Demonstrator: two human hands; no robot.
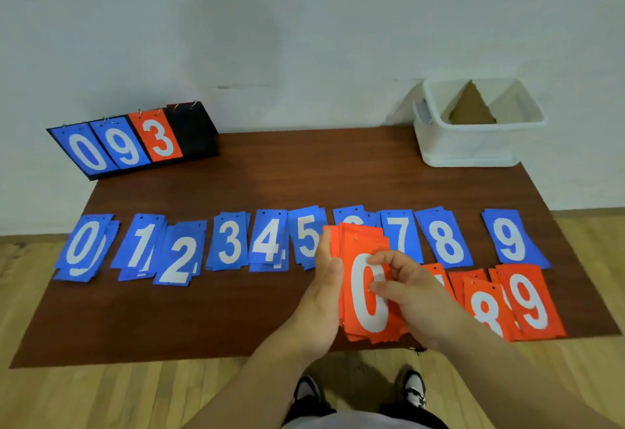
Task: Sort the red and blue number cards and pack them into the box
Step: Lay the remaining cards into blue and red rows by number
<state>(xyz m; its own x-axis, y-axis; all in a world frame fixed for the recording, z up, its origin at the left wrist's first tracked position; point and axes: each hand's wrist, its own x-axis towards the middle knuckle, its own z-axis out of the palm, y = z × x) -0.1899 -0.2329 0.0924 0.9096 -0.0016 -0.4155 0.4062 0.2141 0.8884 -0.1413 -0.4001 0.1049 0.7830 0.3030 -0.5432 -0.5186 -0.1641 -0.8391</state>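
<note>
Brown table has the blue cards sorted 0 to 9 in a row. Left hand grips the red stack near the front edge, and right hand pinches its top 0. Red piles 8 and 9 lie beside it. The box looks cardless, so all the packing is left.

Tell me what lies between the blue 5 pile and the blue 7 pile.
Head view: the blue 6 pile, mostly covered by the red card stack held in front.

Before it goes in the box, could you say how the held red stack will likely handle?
The red stack probably slips apart: its cards sit fanned between the left hand and right hand. The cards look thin yet stiff, staying flat; likely light.
</note>
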